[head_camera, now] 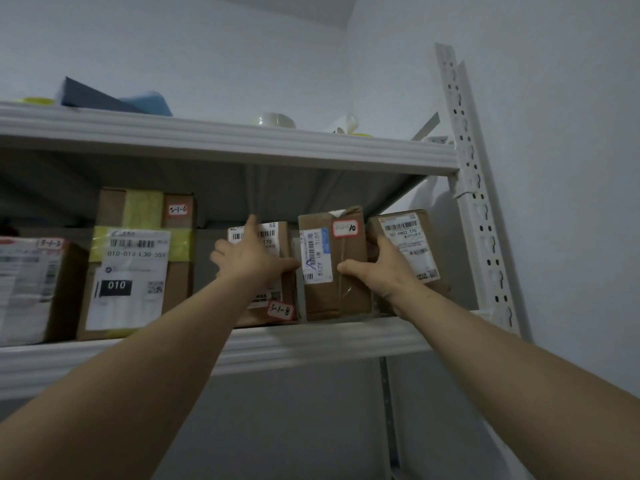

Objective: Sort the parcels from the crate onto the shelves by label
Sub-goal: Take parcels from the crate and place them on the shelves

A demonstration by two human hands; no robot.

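Two bare forearms reach up to the white metal shelf (311, 341). The left hand (247, 258) lies flat with spread, straight fingers on the front of a brown cardboard parcel with a red-framed label "S-1-8" (282, 301), and its thumb points to the right. The right hand (375, 271) grips the narrow brown cardboard parcel labelled "10" (322, 299): the thumb is on its front and the fingers curl round its right side. This parcel stands upright near the right end of the shelf, between the "S-1-8" parcel and a brown parcel with a white barcode label (408, 237). More to the left stand a large box marked "010" (131, 282) and, on top of it, a box labelled "S-1-6" (145, 209). Above, on the upper shelf (242, 140), lies a pale tape roll (273, 120).
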